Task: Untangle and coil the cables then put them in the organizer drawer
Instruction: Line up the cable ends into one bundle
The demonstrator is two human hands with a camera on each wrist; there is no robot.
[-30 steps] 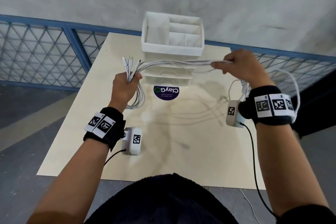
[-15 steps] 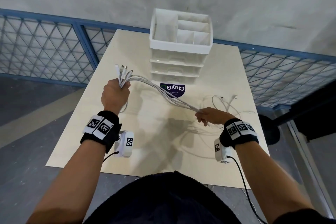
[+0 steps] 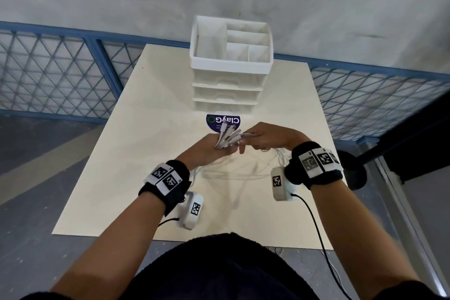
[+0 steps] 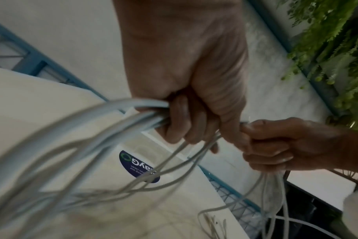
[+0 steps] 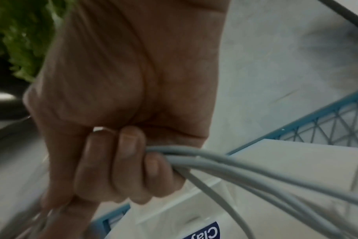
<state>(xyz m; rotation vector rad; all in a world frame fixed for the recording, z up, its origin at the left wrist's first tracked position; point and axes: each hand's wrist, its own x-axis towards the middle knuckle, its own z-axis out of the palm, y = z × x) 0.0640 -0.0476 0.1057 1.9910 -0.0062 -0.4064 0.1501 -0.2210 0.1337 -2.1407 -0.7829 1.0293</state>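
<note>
Both grips were full, locked on the same bundle of thin white charging cables. The left hand curled round the strands just behind the connector ends, which fanned up and away toward the white plastic organizer with stacked drawers. The right hand closed on the bundle right beside it, knuckles nearly touching. From there the cables sagged back toward the person in loose loops over the pale wooden worktop, so the slack lay on the near side of the organizer, under both wrists. The left looked the anchor, and the right the better placed to gather the next loop. Count: one bundle, its strands too blurred to number; one organizer, three drawer fronts, all apparently closed; one dark round sticker just in front of it.
</note>
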